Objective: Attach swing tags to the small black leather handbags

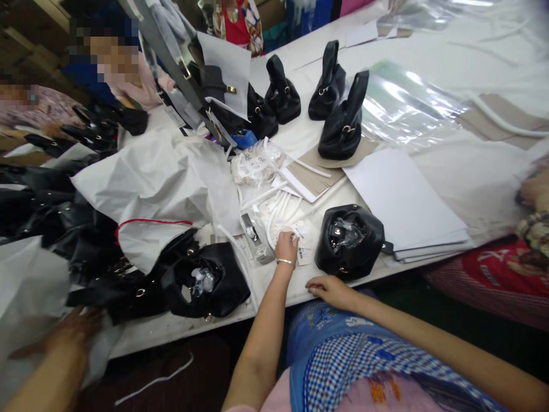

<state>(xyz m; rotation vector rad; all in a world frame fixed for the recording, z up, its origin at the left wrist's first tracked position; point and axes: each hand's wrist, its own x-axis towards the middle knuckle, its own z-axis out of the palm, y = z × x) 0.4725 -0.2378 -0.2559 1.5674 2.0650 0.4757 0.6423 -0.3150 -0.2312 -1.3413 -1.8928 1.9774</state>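
Note:
My left hand (286, 247), with a bracelet at its wrist, is over a pile of white paper tags (283, 220). Its fingers are closed at the edge of a tag with printed marks (299, 230); another barcode tag (303, 256) lies just beside them. At the table's front edge my right hand (332, 290) has its fingers loosely stretched and holds nothing. Just beyond it stands a black handbag (349, 243), its top open and clear plastic showing inside. A small metal-and-clear-plastic device (256, 237) lies left of my left hand.
Another person's hand (71, 335) is among black bags at left, near an open black bag (208, 280). White sheets (422, 206) are stacked at right. Finished-looking black bags (343, 129) stand farther back, by clear plastic (412, 106) and a bag of small parts (257, 163).

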